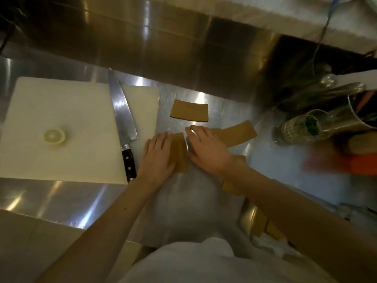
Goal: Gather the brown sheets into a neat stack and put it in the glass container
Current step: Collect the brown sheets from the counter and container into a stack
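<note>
A shiny stainless-steel counter (275, 160) filled the frame, backed by a reflective steel wall. A white cutting board (61, 127) with a black-handled chef's knife (123, 123) lay at left. Four thin tan rectangular sheets (189, 110) lay apart at centre. The left hand (158, 154) and right hand (206, 148), both flat with fingers spread, each pressed on a sheet. Bare counter lay right of the sheets.

knife (122, 115) left of sheets, jars (302, 127) right, bare steel between
</note>
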